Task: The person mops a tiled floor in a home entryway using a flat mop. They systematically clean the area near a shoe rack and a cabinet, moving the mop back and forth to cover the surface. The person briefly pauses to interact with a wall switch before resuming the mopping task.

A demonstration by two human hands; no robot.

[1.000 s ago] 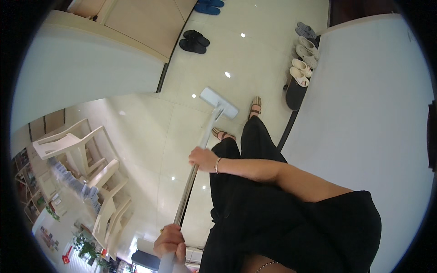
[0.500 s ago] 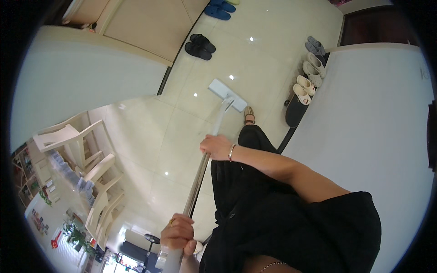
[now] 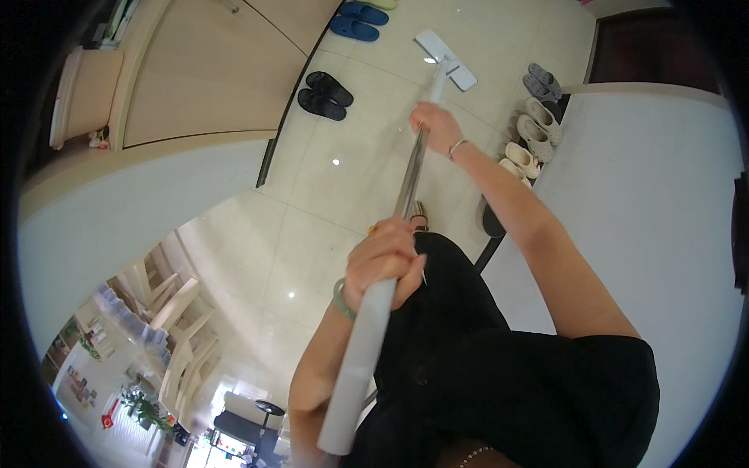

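A flat mop with a white rectangular head (image 3: 463, 76) lies against the tiled floor at the far side. Its silver pole (image 3: 410, 178) runs back toward me and ends in a thick white grip (image 3: 357, 370). Closed round the top of the pole, just above that grip, is my left hand (image 3: 384, 261), with a green bangle on its wrist. Farther down, near the white lower section, my right hand (image 3: 437, 126) wraps the pole. My sandalled foot (image 3: 420, 214) shows beside the pole.
Black slippers (image 3: 325, 95) and blue slippers (image 3: 355, 27) lie along the cabinet (image 3: 211, 78) at left. Several pale clogs (image 3: 534, 136) and grey clogs (image 3: 542, 80) line the white panel (image 3: 624, 210) at right. Pale wooden chairs (image 3: 183, 343) stand at lower left.
Both hands have pushed the mop forward, and its head has slid away from my foot toward the far side. My arms reach out farther than before.
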